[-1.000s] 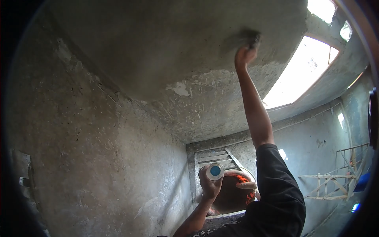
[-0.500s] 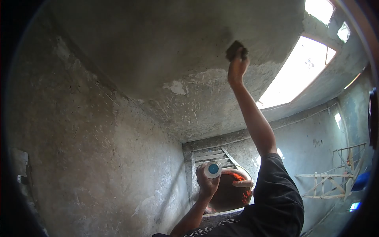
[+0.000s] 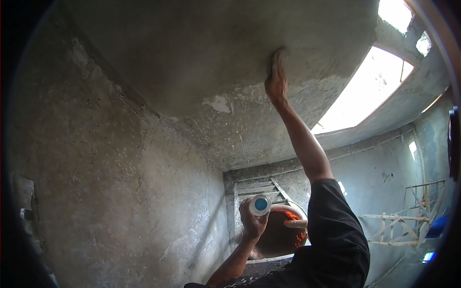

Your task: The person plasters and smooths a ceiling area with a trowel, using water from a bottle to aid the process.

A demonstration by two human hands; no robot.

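Note:
My left hand (image 3: 253, 218) is wrapped round a pale cylindrical container with a blue centre (image 3: 260, 204), low in the view. My right arm reaches up, and my right hand (image 3: 277, 77) lies against the grey plastered surface (image 3: 192, 53), its fingers pointing upward. The dark block seen earlier in that hand does not show clearly; the hand and its shadow may cover it. Beside the container is an orange-rimmed bucket (image 3: 278, 233) with dark contents and a pale handle-like piece (image 3: 295, 223) at its rim.
A ladder (image 3: 254, 187) stands behind the bucket. A rough wall (image 3: 105, 192) rises at the left. Bright window openings (image 3: 367, 89) are at the upper right, and wooden scaffolding (image 3: 398, 225) is at the lower right, near a blue object (image 3: 438, 225).
My right hand has moved slightly left and now lies against the surface; the dark block it held is no longer clearly visible. My left hand still holds the container.

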